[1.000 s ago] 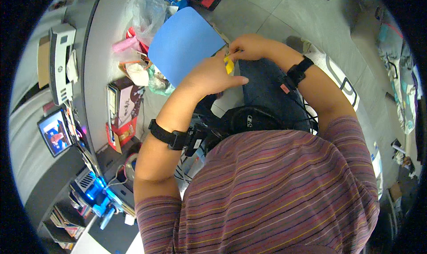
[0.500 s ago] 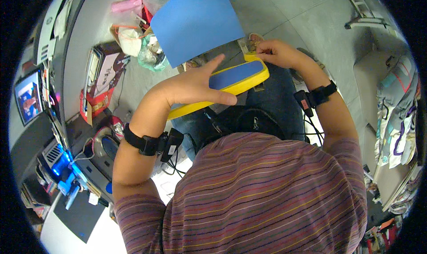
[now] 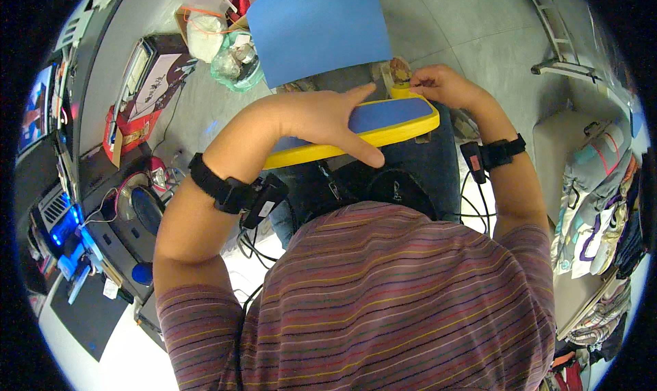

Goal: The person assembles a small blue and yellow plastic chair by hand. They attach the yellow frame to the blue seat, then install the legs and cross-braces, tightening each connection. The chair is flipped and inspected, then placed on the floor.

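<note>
A long padded-looking piece with a blue top and a thick yellow edge [image 3: 397,115] lies across my thighs. My left hand [image 3: 318,119] rests over its blue top, thumb and forefinger spread wide; the other fingertips are hidden. Past the far right corner, my right hand [image 3: 448,87] has its fingers bent together at a small yellow strip-like piece [image 3: 400,90]. Whether that piece joins the yellow edge I cannot tell. Just beyond stands a large flat blue panel [image 3: 318,31], near the far side of the padded piece.
A green plastic bag [image 3: 236,62] and a white bundle [image 3: 205,37] lie on the floor at far left. Boxes [image 3: 154,83] stand by the desk side. A metal ladder-like frame [image 3: 558,42] is at far right, with piled clothes [image 3: 599,199] nearer. Cables hang from both wrist straps.
The padded piece and both my hands sit slightly farther right in the picture. The view has shifted, and my left hand still lies on the piece. My right hand stays at the yellow strip-like piece.
</note>
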A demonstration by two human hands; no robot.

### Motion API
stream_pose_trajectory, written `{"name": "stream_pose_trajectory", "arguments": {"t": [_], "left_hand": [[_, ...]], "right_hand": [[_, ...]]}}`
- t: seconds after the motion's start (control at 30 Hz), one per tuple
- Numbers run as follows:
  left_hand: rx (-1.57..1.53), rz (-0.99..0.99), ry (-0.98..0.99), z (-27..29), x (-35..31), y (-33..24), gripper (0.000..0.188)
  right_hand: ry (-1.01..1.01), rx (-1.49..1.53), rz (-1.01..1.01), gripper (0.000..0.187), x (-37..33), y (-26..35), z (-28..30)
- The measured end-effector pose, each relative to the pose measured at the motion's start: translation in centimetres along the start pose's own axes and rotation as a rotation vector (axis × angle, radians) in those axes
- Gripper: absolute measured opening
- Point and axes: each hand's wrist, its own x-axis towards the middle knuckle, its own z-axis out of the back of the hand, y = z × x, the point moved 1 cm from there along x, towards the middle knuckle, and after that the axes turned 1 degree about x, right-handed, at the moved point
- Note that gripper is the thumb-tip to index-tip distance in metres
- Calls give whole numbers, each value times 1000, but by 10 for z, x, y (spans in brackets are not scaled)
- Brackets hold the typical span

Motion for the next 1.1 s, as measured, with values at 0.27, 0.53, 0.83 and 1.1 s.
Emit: {"name": "stream_pose_trajectory", "arguments": {"t": [0.27,0.53,0.83,1.1], "left_hand": [[128,-99,-23,-5,17,-17,112],[46,-116,-13,-7,22,-26,111],[-73,0,-155,-14,-55,59,126],[-45,371,-139,0,-101,96,104]], "right_hand": [[-14,-39,-15,19,-2,-1,1],[-14,-13,-14,16,-2,1,4],[-10,40,-44,17,0,-2,2],[5,-35,-39,19,0,-1,5]]}}
